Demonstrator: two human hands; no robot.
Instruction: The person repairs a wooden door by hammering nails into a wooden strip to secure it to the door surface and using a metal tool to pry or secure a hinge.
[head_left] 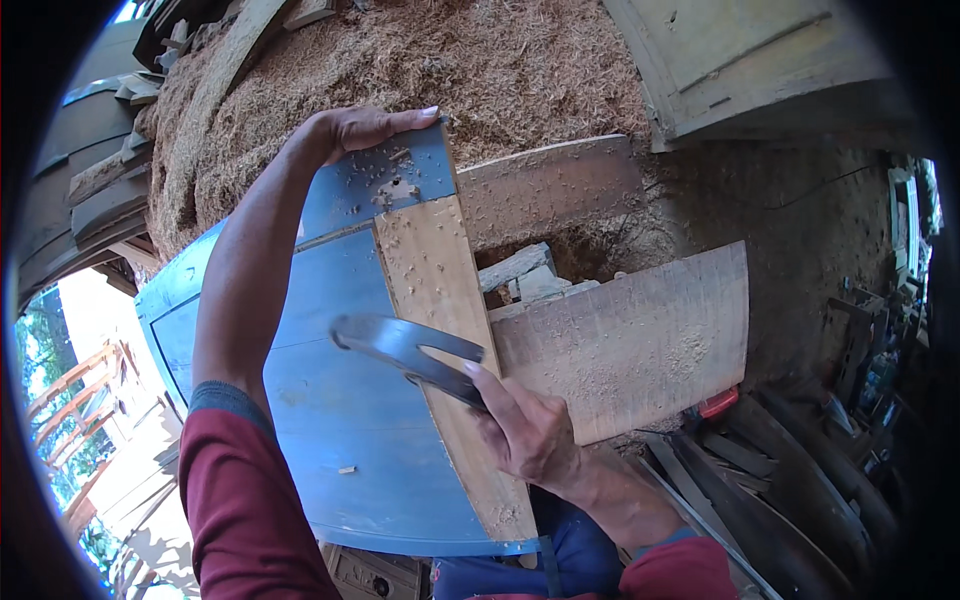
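Note:
A large blue-grey wooden panel [340, 400] lies in front of me, with a bare wood strip [425, 250] along its right side. At its far end my left hand [365, 130] grips the edge; the thumb stretches along the edge and the other fingers are mostly hidden. My right hand [525, 430] is closed around a claw hammer [400, 345], whose metal head is over the panel and strip. Near my left hand is a small hole [398, 188] with wood chips around it. Another wood chip [347, 469] rests on the nearer part of the panel.
Wood shavings [480, 70] are heaped beyond the panel. To the right lie a curved board [640, 340], a narrower board [550, 185] and broken blocks [525, 272]. Dark curved boards [790, 470] are stacked at lower right, near a red object [718, 403]. A large wooden piece [760, 70] stands upper right.

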